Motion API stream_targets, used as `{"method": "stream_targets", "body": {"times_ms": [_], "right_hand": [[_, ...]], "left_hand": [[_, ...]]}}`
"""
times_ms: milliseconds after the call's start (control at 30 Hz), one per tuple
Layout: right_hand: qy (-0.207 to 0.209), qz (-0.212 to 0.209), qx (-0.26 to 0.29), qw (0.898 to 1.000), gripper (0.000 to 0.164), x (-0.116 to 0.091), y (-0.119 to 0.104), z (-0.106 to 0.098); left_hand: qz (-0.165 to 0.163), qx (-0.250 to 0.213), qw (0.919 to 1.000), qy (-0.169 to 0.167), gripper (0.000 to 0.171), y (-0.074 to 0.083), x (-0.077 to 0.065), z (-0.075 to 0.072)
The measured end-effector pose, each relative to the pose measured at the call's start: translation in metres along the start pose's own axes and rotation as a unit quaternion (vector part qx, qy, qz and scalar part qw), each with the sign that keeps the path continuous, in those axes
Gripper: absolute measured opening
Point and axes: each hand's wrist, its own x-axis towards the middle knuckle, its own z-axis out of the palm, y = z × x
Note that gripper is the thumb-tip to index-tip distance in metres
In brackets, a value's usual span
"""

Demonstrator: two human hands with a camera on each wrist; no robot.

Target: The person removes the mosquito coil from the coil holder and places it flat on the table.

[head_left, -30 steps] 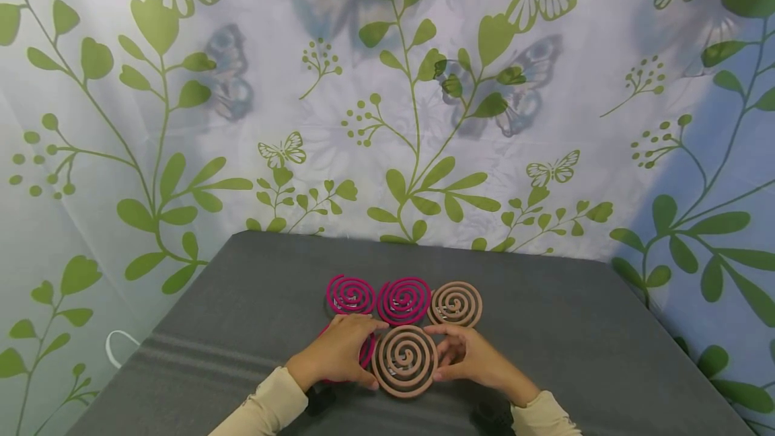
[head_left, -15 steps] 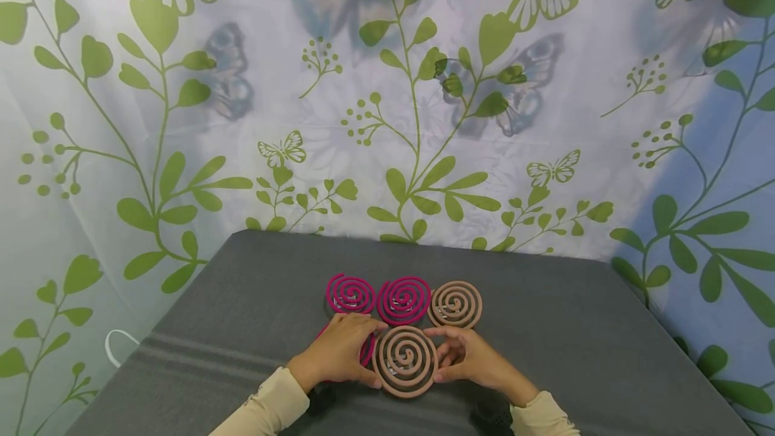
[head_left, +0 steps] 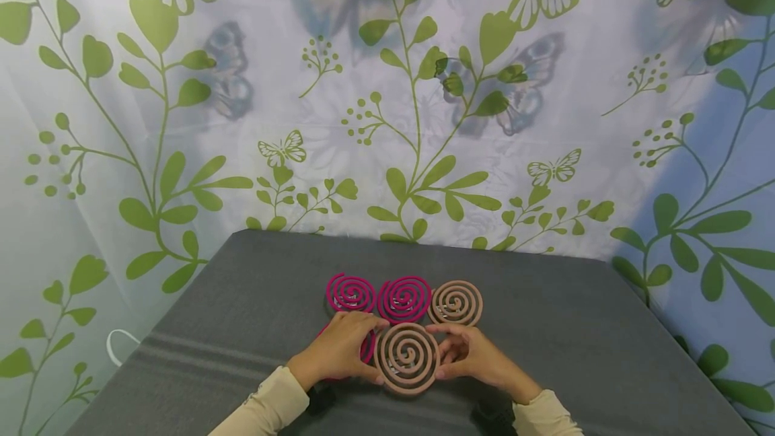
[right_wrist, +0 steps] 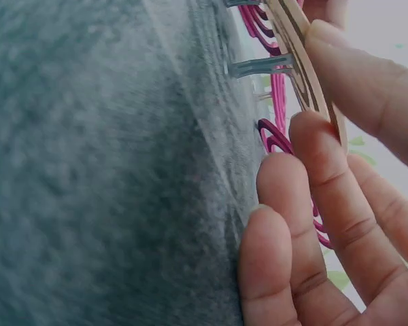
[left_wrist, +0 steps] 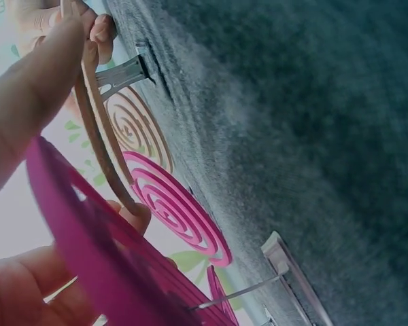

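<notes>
A brown mosquito coil [head_left: 409, 356] stands between the hands at the front of the group. My left hand [head_left: 344, 347] holds its left edge with thumb and fingertips. At the opposite edge my right hand [head_left: 465, 355] pinches it between thumb and fingers. In the left wrist view, a thin metal stand [left_wrist: 126, 73] sits under the brown coil, close to the cloth. A pink coil [left_wrist: 115, 251] on its own metal stand [left_wrist: 296, 278] lies beneath my left hand, which mostly hides it in the head view.
Behind the hands, two pink coils [head_left: 351, 295] [head_left: 404, 299] and another brown coil [head_left: 456, 303] stand in a row. Grey cloth [head_left: 575, 328] covers the table. A leaf-patterned curtain [head_left: 387, 120] hangs along the back edge, and a white loop [head_left: 112, 348] shows at the left.
The held brown coil has shifted slightly up and to the right in the head view, and both hands have moved a little with it. The other coils stay put.
</notes>
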Motion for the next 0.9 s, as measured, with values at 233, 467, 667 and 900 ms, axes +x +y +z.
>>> {"method": "stream_targets", "body": {"times_ms": [233,467,667,900], "right_hand": [[-0.012,-0.015,0.039,0.999,0.073,0.000,0.003,-0.003],[0.010,-0.010,0.050,0.999,0.073,-0.001,0.000,-0.005],[0.035,-0.010,0.037,0.999,0.073,-0.003,-0.008,-0.006],[0.038,-0.013,0.048,0.998,0.070,-0.006,-0.017,-0.007]], "left_hand": [[-0.001,-0.043,0.9991,0.000,0.086,0.002,0.002,-0.004],[-0.005,-0.120,0.9927,0.009,0.087,0.002,0.003,-0.009],[0.014,-0.161,0.9863,0.031,0.090,0.003,0.004,-0.010],[-0.005,-0.191,0.9802,0.051,0.093,0.007,0.005,-0.011]]}}
